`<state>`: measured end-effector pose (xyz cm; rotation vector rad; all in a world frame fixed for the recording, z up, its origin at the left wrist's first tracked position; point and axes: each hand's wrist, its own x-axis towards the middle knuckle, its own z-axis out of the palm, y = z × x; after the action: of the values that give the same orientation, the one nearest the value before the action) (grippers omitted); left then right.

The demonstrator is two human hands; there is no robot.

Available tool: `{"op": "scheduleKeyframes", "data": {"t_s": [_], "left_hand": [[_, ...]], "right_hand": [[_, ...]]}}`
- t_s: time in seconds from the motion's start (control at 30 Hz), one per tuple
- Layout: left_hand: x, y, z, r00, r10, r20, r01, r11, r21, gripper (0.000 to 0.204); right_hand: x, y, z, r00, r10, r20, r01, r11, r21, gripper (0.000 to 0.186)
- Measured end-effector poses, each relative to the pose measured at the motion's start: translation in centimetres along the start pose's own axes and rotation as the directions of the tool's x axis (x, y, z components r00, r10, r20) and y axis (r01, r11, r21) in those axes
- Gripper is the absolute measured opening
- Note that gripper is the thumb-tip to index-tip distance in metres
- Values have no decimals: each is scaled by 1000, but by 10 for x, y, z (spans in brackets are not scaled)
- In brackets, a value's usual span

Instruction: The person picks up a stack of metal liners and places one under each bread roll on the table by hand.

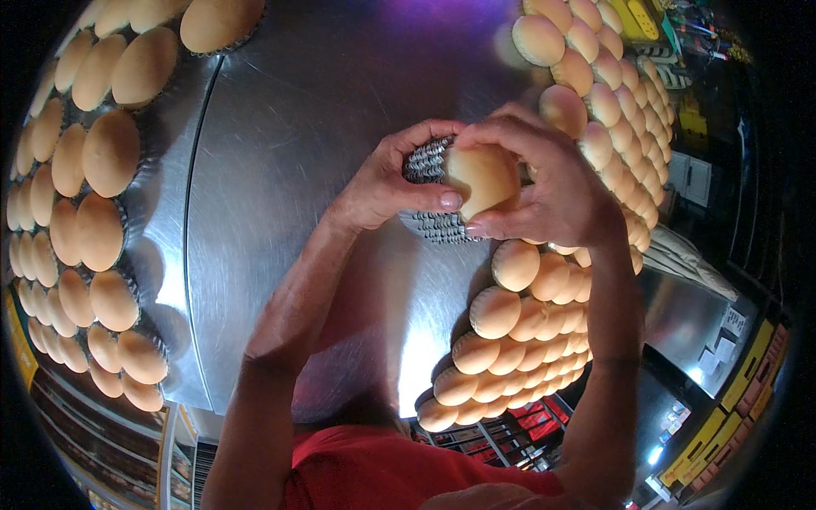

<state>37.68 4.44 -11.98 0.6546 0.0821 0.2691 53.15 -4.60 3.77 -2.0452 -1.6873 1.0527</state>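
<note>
My left hand (399, 183) grips a stack of fluted metal tins (429, 225) at the middle of the view, its thumb pressed near a smooth, pale golden baked piece (483, 177) that sits at the stack's right. My right hand (544, 183) curls over that piece from the right, fingertips on its upper edge and thumb at its lower edge. Both hands are closed on these things and close together; part of the tins is hidden behind my fingers.
Rows of similar domed pieces in fluted cups cover the steel table's left (110, 153) and right (514, 263) sides. The bare steel (255, 127) has a dark seam. Beyond the right edge are a folded cloth (688, 259), yellow boxes and shelving. Racks stand at lower left.
</note>
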Motion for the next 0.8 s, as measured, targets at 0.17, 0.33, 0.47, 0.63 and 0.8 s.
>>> {"op": "scheduleKeyframes", "data": {"t_s": [0.17,0.33,0.47,0.63,0.8], "left_hand": [[2,-2,3,998,41,-43,-40,999,22,68],[6,-9,-8,970,197,-143,-177,974,141,68],[8,-4,-3,990,94,-105,-85,993,87,74],[12,-4,-9,994,97,-47,-90,988,127,66],[-5,6,-10,986,134,95,-149,973,176,58]], "right_hand": [[-1,16,0,995,-17,-95,17,1000,-6,57],[14,70,-30,928,193,-319,-32,893,449,56],[41,127,-53,898,205,-389,-366,840,-402,57],[57,130,-36,808,-124,-577,-268,793,-547,66],[174,5,-2,830,-384,-405,164,861,-481,78]]}}
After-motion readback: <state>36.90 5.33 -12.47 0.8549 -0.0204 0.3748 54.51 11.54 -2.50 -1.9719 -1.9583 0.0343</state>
